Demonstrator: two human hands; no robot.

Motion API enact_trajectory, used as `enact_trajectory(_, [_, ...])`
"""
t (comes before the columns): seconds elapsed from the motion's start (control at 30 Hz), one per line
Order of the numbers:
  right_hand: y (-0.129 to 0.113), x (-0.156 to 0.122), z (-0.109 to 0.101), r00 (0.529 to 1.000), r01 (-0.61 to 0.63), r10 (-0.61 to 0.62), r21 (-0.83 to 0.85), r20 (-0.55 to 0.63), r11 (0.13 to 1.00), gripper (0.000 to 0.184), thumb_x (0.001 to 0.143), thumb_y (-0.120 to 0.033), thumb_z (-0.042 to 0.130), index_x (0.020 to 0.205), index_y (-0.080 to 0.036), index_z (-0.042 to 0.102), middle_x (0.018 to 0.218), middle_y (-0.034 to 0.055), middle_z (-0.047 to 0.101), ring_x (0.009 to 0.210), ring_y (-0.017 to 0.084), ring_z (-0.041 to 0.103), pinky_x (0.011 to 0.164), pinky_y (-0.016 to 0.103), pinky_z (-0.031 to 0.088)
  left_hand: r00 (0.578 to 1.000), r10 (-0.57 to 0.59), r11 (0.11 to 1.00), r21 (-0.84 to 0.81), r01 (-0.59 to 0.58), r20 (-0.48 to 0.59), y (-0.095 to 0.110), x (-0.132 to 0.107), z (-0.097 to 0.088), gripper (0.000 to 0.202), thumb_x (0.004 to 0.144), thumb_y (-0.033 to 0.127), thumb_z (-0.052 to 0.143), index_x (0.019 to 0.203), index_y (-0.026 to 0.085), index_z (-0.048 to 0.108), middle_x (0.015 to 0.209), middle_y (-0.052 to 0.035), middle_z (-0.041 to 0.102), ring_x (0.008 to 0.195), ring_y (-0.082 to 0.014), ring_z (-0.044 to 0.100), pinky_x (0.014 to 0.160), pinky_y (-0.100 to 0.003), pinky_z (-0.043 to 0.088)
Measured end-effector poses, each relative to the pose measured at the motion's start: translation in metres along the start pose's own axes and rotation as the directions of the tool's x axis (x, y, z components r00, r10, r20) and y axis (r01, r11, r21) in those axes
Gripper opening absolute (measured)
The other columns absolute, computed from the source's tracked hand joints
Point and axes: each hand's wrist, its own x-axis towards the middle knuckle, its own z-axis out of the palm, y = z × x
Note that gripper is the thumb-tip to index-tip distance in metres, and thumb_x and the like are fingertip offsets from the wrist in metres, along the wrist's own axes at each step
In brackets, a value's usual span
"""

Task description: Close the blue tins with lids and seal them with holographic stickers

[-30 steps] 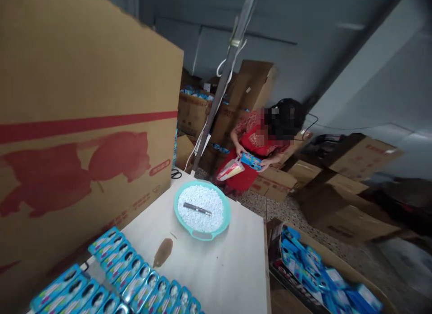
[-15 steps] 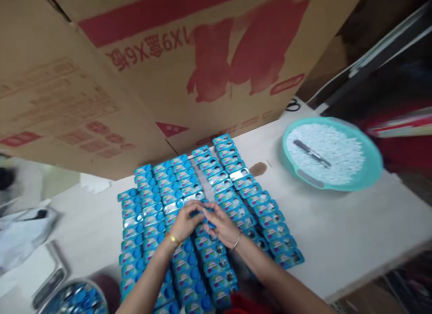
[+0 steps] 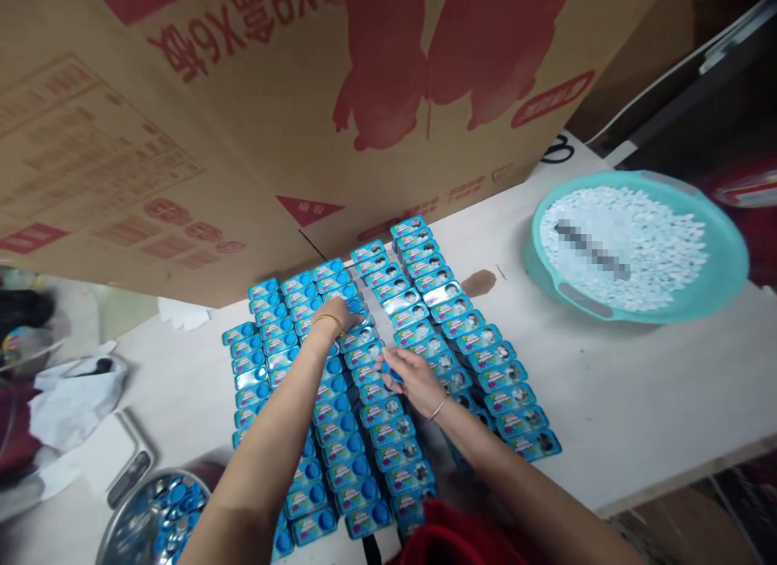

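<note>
Rows of small blue rectangular tins point(image 3: 370, 520) stand in stacks on the table. Many carry a round blue piece at one end, others a round dark or silvery spot. My left hand point(image 3: 337, 312) reaches over the middle rows, its curled fingers down at a tin; what they grip is hidden. Just right of it and nearer me, my right hand point(image 3: 416, 379) is above the tins, with fingers pinched on a small round blue cap point(image 3: 392, 373). A metal bowl point(image 3: 112, 508) at the lower left holds several more blue and silvery round pieces.
A big cardboard box point(image 3: 255, 160) walls off the back of the table. At the right stands a turquoise basin point(image 3: 716, 265) of small white pieces with a blurred dark strip on top. Black scissor handles point(image 3: 558, 150) lie behind it. A white device point(image 3: 112, 452) sits at the left.
My hands have come apart: the left moved away from me to a tin, while the right stays over the middle with the blue cap. The camera view has shifted slightly.
</note>
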Motion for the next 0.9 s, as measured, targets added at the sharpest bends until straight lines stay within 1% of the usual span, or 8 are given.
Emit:
enact_trajectory(0.13, [-0.001, -0.003, 0.005, 1.000, -0.021, 0.022, 0.043, -0.010, 0.999, 0.051, 0.063, -0.051, 0.080, 0.098, -0.020, 0.059, 0.063, -0.0033, 0.062, 0.043, 0.007, 0.047, 0.037, 0.017, 0.026, 0.995, -0.041, 0.996, 0.074, 0.048, -0.088, 0.001, -0.010, 0.001, 0.032, 0.072, 0.045, 0.069, 0.085, 0.016, 0.069, 0.096, -0.0174, 0.070, 0.094, -0.0307, 0.065, 0.072, -0.032, 0.047])
enact_trajectory(0.23, [-0.003, -0.006, 0.008, 0.999, -0.007, 0.010, 0.087, -0.031, 0.996, 0.057, 0.063, -0.049, 0.080, 0.105, -0.023, 0.052, 0.063, -0.0055, 0.061, 0.043, 0.008, 0.049, 0.037, 0.016, 0.027, 0.968, 0.109, 0.991, -0.050, -0.123, -0.224, -0.005, -0.038, 0.019, 0.025, 0.079, 0.039, 0.062, 0.091, 0.018, 0.068, 0.094, -0.0122, 0.069, 0.092, -0.0255, 0.064, 0.076, -0.031, 0.047])
enact_trajectory(0.33, [-0.001, -0.006, 0.008, 0.998, 0.011, -0.004, 0.111, -0.056, 0.994, 0.060, 0.061, -0.050, 0.081, 0.105, -0.024, 0.049, 0.065, -0.0073, 0.060, 0.040, 0.007, 0.047, 0.035, 0.015, 0.026, 0.865, 0.426, 0.781, -0.376, -0.499, -0.263, -0.015, -0.072, 0.048, 0.019, 0.077, 0.032, 0.062, 0.091, 0.021, 0.069, 0.089, -0.0057, 0.066, 0.087, -0.0186, 0.060, 0.081, -0.029, 0.046])
enact_trajectory(0.4, [0.003, -0.005, 0.009, 0.997, 0.011, -0.002, 0.110, -0.079, 0.994, 0.061, 0.059, -0.049, 0.083, 0.103, -0.024, 0.049, 0.066, -0.0078, 0.060, 0.038, 0.006, 0.046, 0.034, 0.016, 0.026, 0.806, 0.506, 0.604, -0.541, -0.585, -0.307, -0.021, -0.088, 0.067, 0.015, 0.074, 0.033, 0.063, 0.080, 0.020, 0.069, 0.086, -0.0043, 0.063, 0.085, -0.0174, 0.057, 0.082, -0.029, 0.046])
enact_trajectory(0.47, [0.007, -0.005, 0.010, 0.996, 0.012, -0.002, 0.111, -0.090, 0.994, 0.059, 0.058, -0.049, 0.083, 0.100, -0.024, 0.050, 0.066, -0.0077, 0.059, 0.038, 0.006, 0.045, 0.033, 0.016, 0.026, 0.818, 0.450, 0.542, -0.619, -0.569, -0.358, -0.025, -0.094, 0.078, 0.016, 0.073, 0.034, 0.063, 0.069, 0.019, 0.065, 0.082, -0.0038, 0.061, 0.083, -0.0173, 0.056, 0.081, -0.029, 0.045])
enact_trajectory(0.6, [0.009, -0.005, 0.012, 0.994, 0.046, -0.035, 0.107, -0.101, 0.993, 0.053, 0.064, -0.056, 0.077, 0.096, -0.022, 0.052, 0.064, -0.0050, 0.060, 0.041, 0.006, 0.045, 0.035, 0.017, 0.027, 0.911, 0.217, 0.682, -0.613, -0.398, -0.349, -0.025, -0.078, 0.074, 0.012, 0.076, 0.031, 0.059, 0.073, 0.019, 0.059, 0.070, -0.0008, 0.058, 0.069, -0.0145, 0.053, 0.068, -0.025, 0.043])
enact_trajectory(0.73, [0.006, -0.007, 0.008, 0.990, 0.073, -0.064, 0.071, -0.123, 0.995, 0.054, 0.067, -0.063, 0.072, 0.094, -0.022, 0.053, 0.068, -0.0024, 0.063, 0.046, 0.008, 0.048, 0.037, 0.018, 0.031, 0.967, 0.044, 0.948, -0.294, -0.119, -0.249, -0.013, -0.053, 0.047, 0.012, 0.079, 0.030, 0.058, 0.074, 0.019, 0.060, 0.073, -0.0044, 0.064, 0.074, -0.0186, 0.060, 0.067, -0.028, 0.042])
enact_trajectory(0.9, [0.005, -0.006, 0.001, 0.989, 0.089, -0.085, 0.029, -0.120, 0.996, 0.055, 0.071, -0.070, 0.064, 0.098, -0.023, 0.055, 0.071, -0.0019, 0.063, 0.050, 0.010, 0.050, 0.039, 0.020, 0.035, 0.998, -0.009, 0.999, 0.043, 0.011, -0.056, 0.003, -0.039, 0.025, 0.028, 0.078, 0.046, 0.061, 0.077, 0.019, 0.068, 0.100, -0.0142, 0.070, 0.096, -0.0278, 0.065, 0.075, -0.032, 0.046])
